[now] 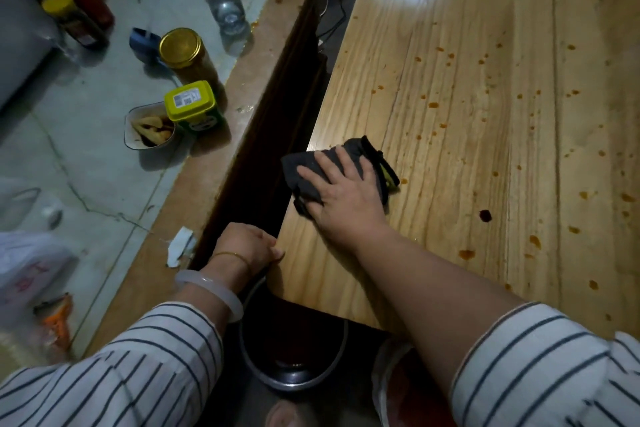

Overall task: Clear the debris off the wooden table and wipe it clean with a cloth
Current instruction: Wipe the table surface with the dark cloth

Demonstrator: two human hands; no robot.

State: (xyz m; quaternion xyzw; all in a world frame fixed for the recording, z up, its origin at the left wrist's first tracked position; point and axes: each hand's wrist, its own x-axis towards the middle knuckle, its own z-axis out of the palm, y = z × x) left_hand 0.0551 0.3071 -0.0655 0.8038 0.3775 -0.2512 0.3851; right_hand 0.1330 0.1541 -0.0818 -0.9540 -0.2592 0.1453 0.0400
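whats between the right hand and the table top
A dark cloth lies flat under the right hand, whose straight fingers press it onto the wooden table near its edge. The head view shows this.

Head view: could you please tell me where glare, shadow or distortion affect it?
Head view: glare washes out the far left of the table; the gap beside it and the pot below sit in shadow; wide-angle distortion bows the table edges; the cloth under the right hand is sharp.

Home kitchen: condiment jars (188,55), food bowl (150,128).
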